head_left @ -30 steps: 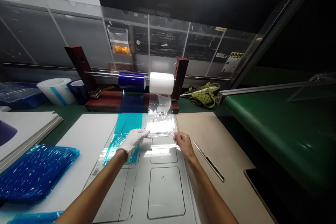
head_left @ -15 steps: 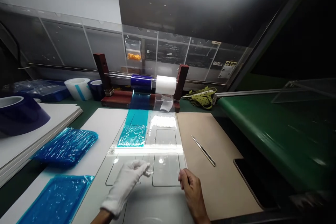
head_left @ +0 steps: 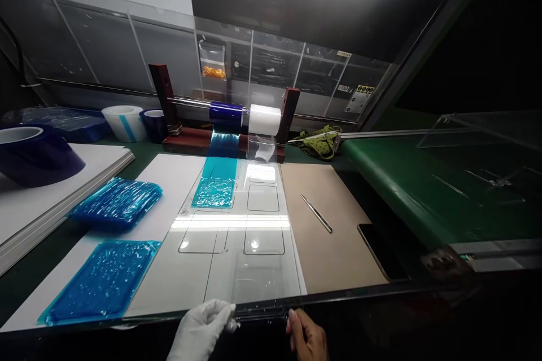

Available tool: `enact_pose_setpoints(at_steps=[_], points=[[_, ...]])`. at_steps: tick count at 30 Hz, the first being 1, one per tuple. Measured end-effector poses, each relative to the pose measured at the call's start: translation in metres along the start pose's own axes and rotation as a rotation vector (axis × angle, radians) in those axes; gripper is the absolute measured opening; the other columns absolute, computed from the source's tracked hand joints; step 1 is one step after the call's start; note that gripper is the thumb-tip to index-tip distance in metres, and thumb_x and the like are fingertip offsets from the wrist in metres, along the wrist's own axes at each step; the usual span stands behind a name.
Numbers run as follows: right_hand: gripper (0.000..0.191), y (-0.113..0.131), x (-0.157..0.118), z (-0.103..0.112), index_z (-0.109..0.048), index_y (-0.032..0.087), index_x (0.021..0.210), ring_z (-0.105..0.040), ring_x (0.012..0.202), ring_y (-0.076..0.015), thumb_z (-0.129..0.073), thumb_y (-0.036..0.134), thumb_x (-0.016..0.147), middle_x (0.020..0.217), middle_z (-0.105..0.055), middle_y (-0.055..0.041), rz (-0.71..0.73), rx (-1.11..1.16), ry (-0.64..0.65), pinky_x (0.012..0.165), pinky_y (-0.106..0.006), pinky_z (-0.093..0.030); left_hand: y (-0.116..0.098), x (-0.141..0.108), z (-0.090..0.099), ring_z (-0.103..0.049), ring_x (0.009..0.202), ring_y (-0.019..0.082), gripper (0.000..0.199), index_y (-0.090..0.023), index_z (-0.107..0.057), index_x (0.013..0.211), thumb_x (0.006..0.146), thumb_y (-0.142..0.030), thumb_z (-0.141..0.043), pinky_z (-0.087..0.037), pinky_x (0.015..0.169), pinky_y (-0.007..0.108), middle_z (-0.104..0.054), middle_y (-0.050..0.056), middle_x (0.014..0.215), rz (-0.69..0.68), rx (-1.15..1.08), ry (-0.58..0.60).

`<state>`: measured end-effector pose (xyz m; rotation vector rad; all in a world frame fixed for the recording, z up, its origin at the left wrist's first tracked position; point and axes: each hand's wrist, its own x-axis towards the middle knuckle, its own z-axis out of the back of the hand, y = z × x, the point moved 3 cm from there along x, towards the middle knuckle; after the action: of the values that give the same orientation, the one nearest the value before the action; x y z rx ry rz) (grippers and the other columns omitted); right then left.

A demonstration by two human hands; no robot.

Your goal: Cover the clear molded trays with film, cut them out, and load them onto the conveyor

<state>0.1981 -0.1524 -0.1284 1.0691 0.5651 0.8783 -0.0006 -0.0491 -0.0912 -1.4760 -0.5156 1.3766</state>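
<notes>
My left hand (head_left: 202, 330), in a white glove, is closed in a pinch at the front edge of the table. Bare and also pinching, my right hand (head_left: 308, 335) is a short way to its right. Between them stretches a clear film (head_left: 259, 285), faint against the glass sheet (head_left: 169, 287) with black outlines behind it. A small crumpled clear bit shows at the gloved fingertips. Farther back on the glass lies a blue film strip (head_left: 214, 192), running down from a blue roll (head_left: 226, 114) beside a white roll (head_left: 265, 118) on a wooden stand (head_left: 186, 144).
Two stacks of blue film-covered pieces (head_left: 101, 282) lie on white paper at left. A large blue tape roll (head_left: 40, 158) rests on stacked white boards (head_left: 105, 161). At right are a metal pen-like tool (head_left: 317, 213), a phone (head_left: 379, 251) and a green conveyor belt (head_left: 398, 180).
Both hands have moved toward me, from over the glass to the table's front edge, still pinching. The view has shifted, so the scene sits higher.
</notes>
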Motion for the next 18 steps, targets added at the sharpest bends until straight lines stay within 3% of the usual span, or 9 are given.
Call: enact_pose_setpoints(at_steps=[8,12,18], points=[[0.055,0.011,0.004,0.002,-0.051,0.02,0.056,-0.044,0.04,-0.0109,-0.035,0.059,0.092,0.043,-0.041,0.0045,-0.043,-0.046,0.018,0.047,-0.022,-0.032,-0.008,0.001,0.001,-0.051,0.059,0.016,0.046,-0.021,-0.052,0.056,0.076,-0.062,-0.048,-0.036,0.063,0.028,-0.067,0.001,0.064,0.04,0.28,-0.012],[0.058,0.023,0.008,0.004,-0.052,0.021,0.057,-0.05,0.042,-0.0129,-0.03,0.062,0.093,0.043,-0.047,0.0025,-0.073,-0.172,0.027,0.05,-0.024,-0.034,-0.019,0.007,0.003,-0.053,0.054,0.017,0.043,-0.022,-0.044,0.053,0.079,-0.056,-0.045,-0.033,0.06,0.028,-0.063,0.001,0.053,0.056,0.491,0.02],[0.067,0.043,0.015,0.011,-0.055,0.021,0.059,-0.058,0.049,-0.0167,-0.017,0.064,0.094,0.049,-0.06,-0.003,-0.21,-0.351,0.185,0.054,-0.026,-0.04,-0.038,0.013,0.003,-0.055,0.053,0.018,0.043,-0.022,-0.048,0.057,0.082,-0.056,-0.041,-0.032,0.055,0.029,-0.061,0.002,0.052,0.077,0.693,0.063]])
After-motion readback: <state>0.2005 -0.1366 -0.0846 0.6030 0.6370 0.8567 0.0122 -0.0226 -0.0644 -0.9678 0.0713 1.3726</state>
